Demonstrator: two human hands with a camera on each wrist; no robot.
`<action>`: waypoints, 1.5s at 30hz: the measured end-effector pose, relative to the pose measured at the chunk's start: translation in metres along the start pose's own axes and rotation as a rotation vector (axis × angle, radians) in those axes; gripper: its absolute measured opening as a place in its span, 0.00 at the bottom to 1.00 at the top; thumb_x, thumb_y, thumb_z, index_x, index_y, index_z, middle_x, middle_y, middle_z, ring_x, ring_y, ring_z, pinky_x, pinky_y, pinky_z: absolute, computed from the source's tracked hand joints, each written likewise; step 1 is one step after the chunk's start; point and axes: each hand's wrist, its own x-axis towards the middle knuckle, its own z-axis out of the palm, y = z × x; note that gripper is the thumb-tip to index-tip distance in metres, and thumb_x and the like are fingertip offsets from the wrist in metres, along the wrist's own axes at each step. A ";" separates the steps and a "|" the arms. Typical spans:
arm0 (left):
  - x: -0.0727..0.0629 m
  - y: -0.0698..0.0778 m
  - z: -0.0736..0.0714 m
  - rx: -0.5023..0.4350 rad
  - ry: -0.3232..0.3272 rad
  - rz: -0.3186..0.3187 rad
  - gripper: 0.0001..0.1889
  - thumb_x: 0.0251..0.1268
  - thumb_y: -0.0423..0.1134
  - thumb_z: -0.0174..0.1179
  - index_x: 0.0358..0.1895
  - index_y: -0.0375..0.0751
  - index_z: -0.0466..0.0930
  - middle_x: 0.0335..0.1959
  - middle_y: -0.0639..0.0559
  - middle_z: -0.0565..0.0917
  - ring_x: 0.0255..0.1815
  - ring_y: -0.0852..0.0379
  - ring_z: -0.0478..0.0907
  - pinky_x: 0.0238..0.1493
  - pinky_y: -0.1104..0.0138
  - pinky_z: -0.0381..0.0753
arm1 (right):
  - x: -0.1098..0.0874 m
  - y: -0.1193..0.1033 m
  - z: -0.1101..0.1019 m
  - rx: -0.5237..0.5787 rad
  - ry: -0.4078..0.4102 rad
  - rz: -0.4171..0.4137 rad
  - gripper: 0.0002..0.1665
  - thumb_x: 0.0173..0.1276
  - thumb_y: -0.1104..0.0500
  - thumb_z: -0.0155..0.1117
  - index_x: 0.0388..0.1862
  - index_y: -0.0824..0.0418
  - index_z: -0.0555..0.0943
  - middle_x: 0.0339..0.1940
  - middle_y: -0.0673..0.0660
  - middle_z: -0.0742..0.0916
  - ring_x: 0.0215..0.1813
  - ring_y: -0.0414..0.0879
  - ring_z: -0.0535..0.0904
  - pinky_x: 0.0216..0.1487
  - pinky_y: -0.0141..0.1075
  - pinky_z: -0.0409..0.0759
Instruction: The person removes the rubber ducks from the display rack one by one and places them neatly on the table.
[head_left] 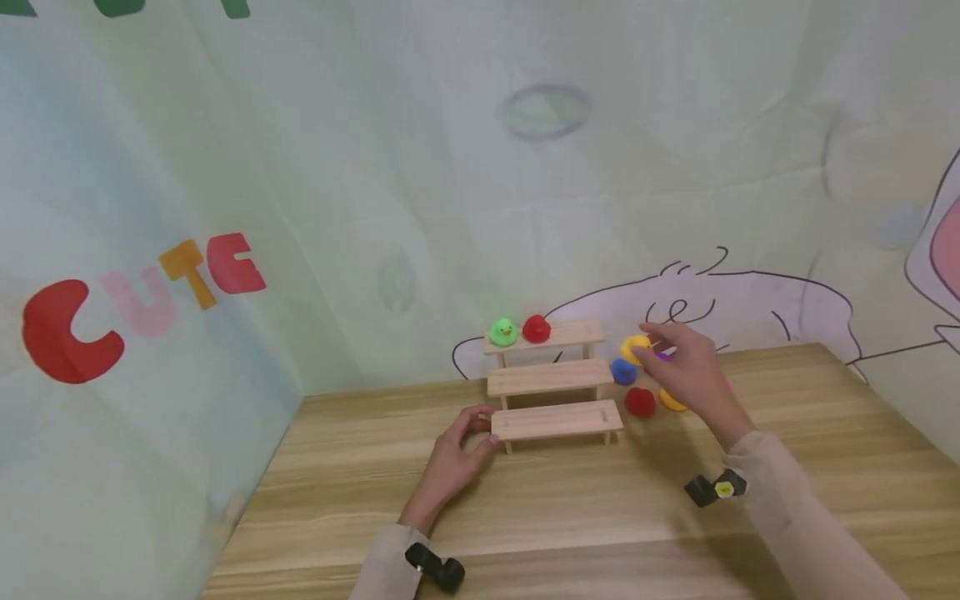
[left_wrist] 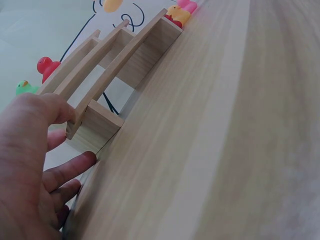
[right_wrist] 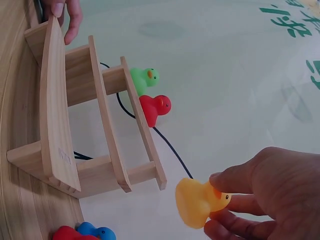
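A small three-step wooden shelf (head_left: pixel 551 379) stands on the table. My left hand (head_left: pixel 459 450) grips the left end of its lowest step, thumb at the step's edge (left_wrist: pixel 75 117), other fingers spread beside the stand. A green rubber duck (head_left: pixel 503 332) and a red rubber duck (head_left: pixel 537 328) sit side by side on the left of the top step. Off the shelf's right end, my right hand (head_left: pixel 686 367) pinches a yellow rubber duck (right_wrist: pixel 196 200) by its head, between thumb and fingers, held up in the air.
Right of the shelf, beneath my right hand, lie a blue duck (head_left: pixel 623 372), another red duck (head_left: pixel 641 402) and another yellow duck (head_left: pixel 672 401), with purple and pink bits partly hidden. A printed cloth backdrop (head_left: pixel 420 208) rises behind the table (head_left: pixel 570 508).
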 end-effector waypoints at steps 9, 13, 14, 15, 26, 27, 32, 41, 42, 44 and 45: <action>-0.001 0.001 0.001 -0.017 -0.004 0.003 0.21 0.75 0.41 0.66 0.67 0.55 0.78 0.58 0.46 0.90 0.71 0.42 0.81 0.80 0.38 0.64 | -0.013 0.007 -0.014 -0.140 -0.176 0.053 0.24 0.75 0.56 0.68 0.63 0.70 0.85 0.54 0.71 0.89 0.53 0.63 0.84 0.49 0.53 0.85; -0.001 0.001 0.000 -0.011 -0.005 0.006 0.21 0.75 0.41 0.67 0.67 0.55 0.78 0.58 0.46 0.90 0.70 0.43 0.81 0.80 0.38 0.65 | -0.025 0.017 -0.016 -0.149 -0.241 0.023 0.18 0.69 0.58 0.72 0.52 0.69 0.89 0.47 0.67 0.92 0.48 0.60 0.86 0.48 0.55 0.86; -0.001 0.001 0.000 -0.008 -0.004 0.004 0.21 0.75 0.41 0.66 0.67 0.55 0.78 0.58 0.47 0.90 0.70 0.43 0.81 0.80 0.38 0.65 | -0.028 0.019 -0.016 -0.154 -0.259 0.008 0.17 0.67 0.59 0.74 0.50 0.69 0.90 0.44 0.65 0.92 0.47 0.59 0.86 0.46 0.53 0.85; -0.001 0.000 -0.001 -0.007 -0.003 0.001 0.21 0.74 0.41 0.67 0.67 0.55 0.78 0.58 0.47 0.91 0.70 0.43 0.81 0.80 0.38 0.65 | -0.030 0.020 -0.016 -0.160 -0.280 -0.001 0.16 0.66 0.59 0.75 0.49 0.67 0.90 0.42 0.62 0.92 0.46 0.57 0.85 0.46 0.51 0.85; -0.001 -0.003 -0.004 0.006 0.009 -0.003 0.20 0.74 0.41 0.67 0.66 0.56 0.78 0.58 0.47 0.91 0.71 0.42 0.81 0.80 0.36 0.64 | -0.038 0.032 -0.005 -0.158 -0.546 -0.012 0.12 0.61 0.61 0.79 0.43 0.64 0.91 0.36 0.53 0.91 0.40 0.47 0.81 0.45 0.45 0.85; -0.001 -0.003 -0.004 0.004 0.007 -0.003 0.20 0.75 0.41 0.66 0.66 0.56 0.78 0.58 0.47 0.91 0.72 0.41 0.81 0.81 0.36 0.63 | -0.038 0.032 -0.004 -0.169 -0.559 -0.008 0.12 0.61 0.62 0.79 0.42 0.63 0.91 0.36 0.53 0.91 0.40 0.47 0.81 0.45 0.45 0.84; -0.001 -0.002 -0.002 0.003 0.003 -0.008 0.20 0.75 0.42 0.66 0.66 0.56 0.78 0.58 0.46 0.90 0.72 0.41 0.80 0.81 0.35 0.63 | -0.040 0.032 -0.004 -0.163 -0.588 0.005 0.11 0.60 0.63 0.79 0.41 0.63 0.90 0.34 0.52 0.90 0.37 0.46 0.80 0.42 0.43 0.82; -0.001 0.000 -0.002 0.004 0.003 0.000 0.20 0.75 0.42 0.66 0.67 0.55 0.78 0.58 0.46 0.90 0.71 0.41 0.81 0.80 0.35 0.64 | -0.018 0.011 -0.018 -0.204 -0.666 -0.060 0.20 0.70 0.55 0.75 0.57 0.62 0.84 0.41 0.55 0.88 0.40 0.45 0.80 0.40 0.38 0.83; -0.001 0.000 -0.001 0.002 0.004 -0.001 0.20 0.75 0.42 0.66 0.67 0.54 0.78 0.58 0.46 0.90 0.71 0.41 0.81 0.80 0.35 0.64 | -0.012 0.005 -0.020 -0.195 -0.652 -0.085 0.20 0.72 0.55 0.73 0.58 0.62 0.84 0.41 0.54 0.88 0.40 0.45 0.81 0.40 0.39 0.84; -0.001 0.000 -0.001 -0.002 0.004 -0.003 0.20 0.75 0.42 0.66 0.67 0.54 0.78 0.58 0.45 0.90 0.71 0.41 0.81 0.80 0.36 0.63 | 0.002 -0.005 -0.020 -0.175 -0.602 -0.158 0.18 0.74 0.56 0.71 0.58 0.62 0.84 0.41 0.54 0.89 0.40 0.45 0.82 0.42 0.41 0.85; -0.001 0.001 0.000 -0.006 0.003 -0.005 0.20 0.74 0.41 0.67 0.67 0.54 0.78 0.58 0.45 0.90 0.71 0.41 0.81 0.81 0.36 0.63 | 0.008 -0.010 -0.020 -0.170 -0.578 -0.184 0.17 0.75 0.57 0.70 0.59 0.62 0.84 0.40 0.53 0.89 0.41 0.45 0.82 0.43 0.41 0.85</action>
